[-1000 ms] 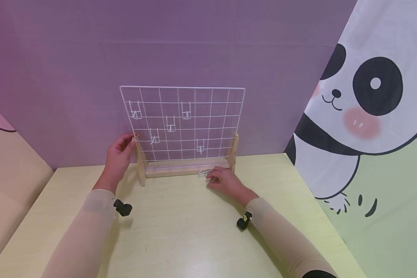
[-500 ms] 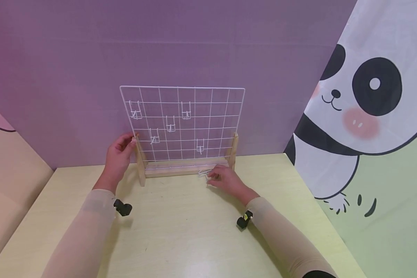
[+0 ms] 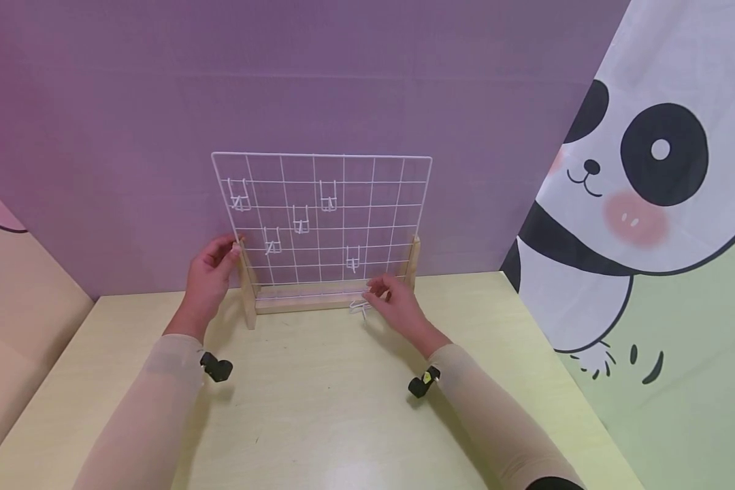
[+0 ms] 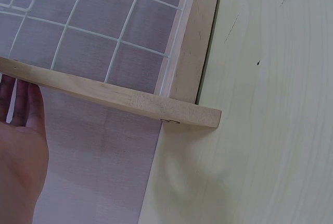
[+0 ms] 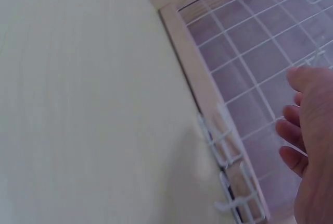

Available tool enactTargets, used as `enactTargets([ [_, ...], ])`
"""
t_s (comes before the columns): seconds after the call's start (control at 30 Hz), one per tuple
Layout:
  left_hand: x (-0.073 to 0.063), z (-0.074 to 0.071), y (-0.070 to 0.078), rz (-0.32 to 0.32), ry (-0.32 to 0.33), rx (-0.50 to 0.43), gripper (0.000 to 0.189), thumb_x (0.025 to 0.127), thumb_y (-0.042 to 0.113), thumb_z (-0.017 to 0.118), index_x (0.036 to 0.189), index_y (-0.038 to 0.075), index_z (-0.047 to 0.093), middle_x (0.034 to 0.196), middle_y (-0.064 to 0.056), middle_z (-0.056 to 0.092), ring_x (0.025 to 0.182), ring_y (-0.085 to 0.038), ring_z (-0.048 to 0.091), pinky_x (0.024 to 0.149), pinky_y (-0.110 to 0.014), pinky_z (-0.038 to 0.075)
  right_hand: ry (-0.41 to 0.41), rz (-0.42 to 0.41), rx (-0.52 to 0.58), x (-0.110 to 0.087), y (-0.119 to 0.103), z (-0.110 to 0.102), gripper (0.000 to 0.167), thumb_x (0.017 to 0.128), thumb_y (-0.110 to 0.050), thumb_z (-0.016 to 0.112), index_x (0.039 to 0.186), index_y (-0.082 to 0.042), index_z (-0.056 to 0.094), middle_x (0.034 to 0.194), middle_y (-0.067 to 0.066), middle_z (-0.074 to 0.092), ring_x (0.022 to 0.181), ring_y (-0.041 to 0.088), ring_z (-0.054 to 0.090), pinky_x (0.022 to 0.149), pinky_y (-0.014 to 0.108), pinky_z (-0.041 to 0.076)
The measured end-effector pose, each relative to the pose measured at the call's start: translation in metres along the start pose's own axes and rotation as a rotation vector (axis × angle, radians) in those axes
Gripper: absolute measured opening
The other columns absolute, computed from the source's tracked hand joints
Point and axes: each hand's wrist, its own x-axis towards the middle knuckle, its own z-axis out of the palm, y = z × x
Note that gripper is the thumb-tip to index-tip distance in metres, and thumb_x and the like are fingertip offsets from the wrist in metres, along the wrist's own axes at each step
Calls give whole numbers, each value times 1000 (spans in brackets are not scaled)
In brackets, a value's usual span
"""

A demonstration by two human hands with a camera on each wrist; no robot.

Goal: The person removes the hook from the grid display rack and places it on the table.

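A white wire grid panel [image 3: 358, 216] stands upright in a wooden stand [image 3: 306, 303]. My left hand [image 3: 211, 269] pinches the top of the stand's left post [image 4: 119, 96], thumb in front and fingers behind. Several white wire hooks hang on the grid, among them a low one [image 3: 352, 262] near my right hand. That hand [image 3: 398, 306] hovers in front of the grid's lower right, fingers loosely bent and nothing visible between them. Below its fingertips, white wire hooks [image 5: 242, 198] lie against the stand's base bar; in the head view the hand partly covers these hooks [image 3: 358, 307].
The stand sits near the back of a pale wooden table [image 3: 306, 401], close to a purple backdrop [image 3: 318, 82]. A panda picture [image 3: 661, 204] covers the wall on the right. Both sleeves carry small black wrist cameras.
My right hand has risen from the loose hooks toward the grid's lower right. The hooks stay by the base bar. My left hand keeps its place on the post.
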Motion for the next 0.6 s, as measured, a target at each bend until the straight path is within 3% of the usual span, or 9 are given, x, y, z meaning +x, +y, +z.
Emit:
enactTargets([
  [0.23,2,0,-4,21,2,-17,41,115,22,63,151,3,63,135,5,66,123,-9,56,101,-11,48,151,-73,132,10,-9,6,28,100,-8,83,121,5,69,111,15,71,99,26,67,83,27,55],
  [0.43,5,-2,-6,27,-1,-2,43,116,21,61,153,-1,59,131,11,65,121,-7,56,101,-11,47,184,-131,191,13,-16,9,35,98,-3,84,123,14,66,113,28,70,99,30,67,81,25,54],
  [0.6,5,-1,-5,29,-1,-36,42,115,19,62,152,-2,60,130,11,67,119,-7,57,100,-11,47,209,-139,218,15,-20,14,33,97,-3,85,123,10,68,112,30,70,98,30,67,82,24,54],
])
